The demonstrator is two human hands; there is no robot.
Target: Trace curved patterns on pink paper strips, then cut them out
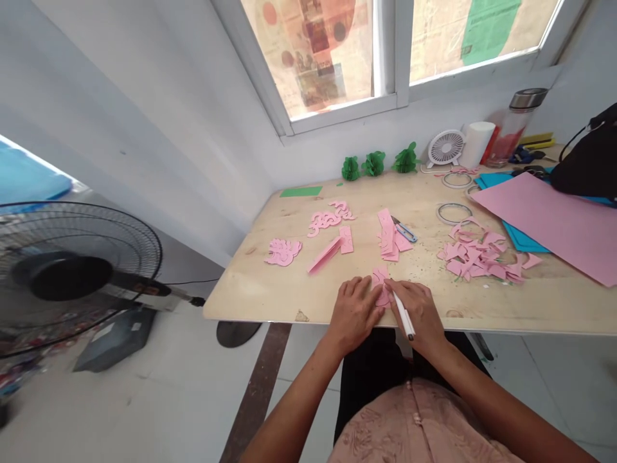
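Note:
At the table's front edge, a small piece of pink paper [380, 275] with dark drawn lines lies under my hands. My left hand [354, 310] rests on its left side, fingers spread and pressing it to the wood. A white marker pen [403, 314] is gripped in my right hand [420, 315], its tip end at the paper and its dark end towards me. Just beyond lie pink paper strips [387, 235] and a blue-handled pair of snips [405, 229]. To the left are a folded pink strip [325, 254], a small pink piece [346, 239] and curly pink cut-outs [330, 217].
Pink scraps [475, 254] and metal rings [454, 213] lie on the right, beside a large pink sheet [554, 225] over blue sheets [525, 238]. Green paper ornaments [374, 164] and a small white fan [446, 148] line the wall. A black floor fan [62, 273] stands left.

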